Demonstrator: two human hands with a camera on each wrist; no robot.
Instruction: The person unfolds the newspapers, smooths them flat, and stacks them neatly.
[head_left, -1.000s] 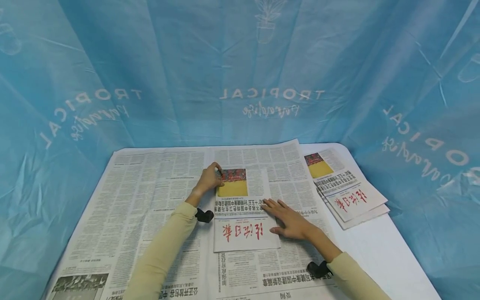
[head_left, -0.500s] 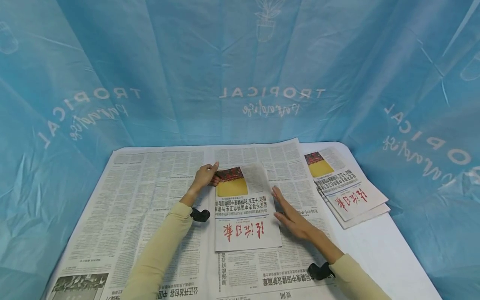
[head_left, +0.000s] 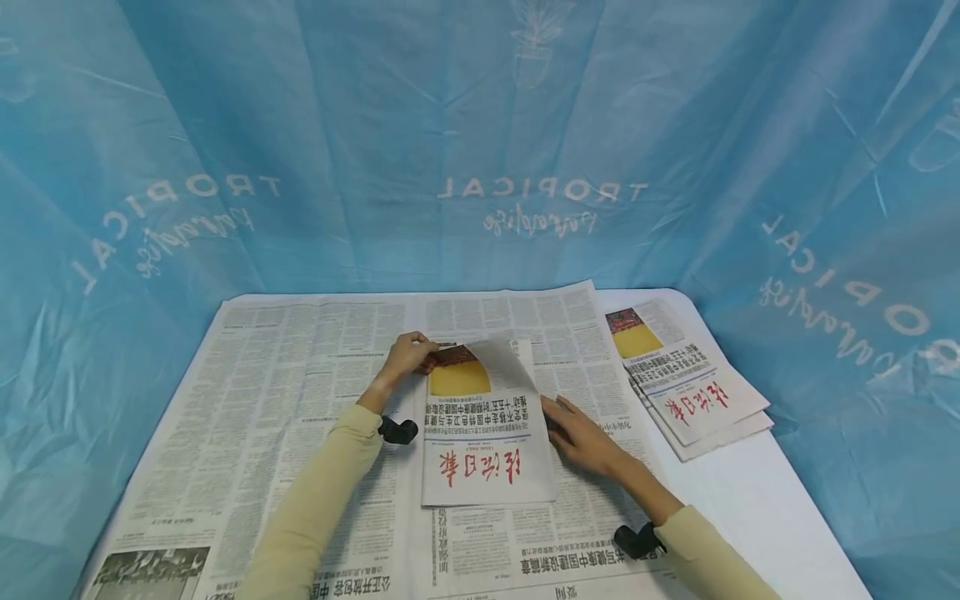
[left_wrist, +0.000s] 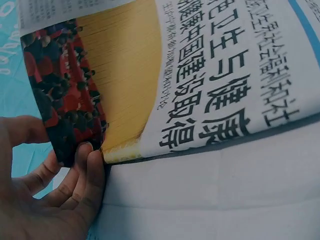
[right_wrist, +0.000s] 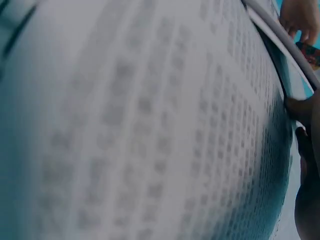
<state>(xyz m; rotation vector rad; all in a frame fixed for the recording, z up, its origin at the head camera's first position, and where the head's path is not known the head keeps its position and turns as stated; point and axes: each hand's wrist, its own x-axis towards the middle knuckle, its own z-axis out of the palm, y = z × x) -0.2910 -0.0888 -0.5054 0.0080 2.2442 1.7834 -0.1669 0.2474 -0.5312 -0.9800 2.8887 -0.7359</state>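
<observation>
A folded newspaper with a red masthead and a red-and-yellow photo lies in the middle of the table. At its far left corner my left hand pinches the raised paper. In the left wrist view, the left thumb and fingers hold the photo corner, with pale paper below. The far right part of the top layer bends upward, showing a layer beneath. My right hand is at the newspaper's right edge, fingers bent; I cannot tell whether they grip it. Part of this hand shows beside the printed paper in the right wrist view.
Spread newspaper sheets cover most of the white table. A small stack of folded newspapers lies at the right, near the table's edge. Blue curtains hang behind and at both sides.
My left hand has lifted the newspaper's far left corner, and the top layer now curls up. My right hand has gone from lying flat on the paper to its right edge, fingers now bent.
</observation>
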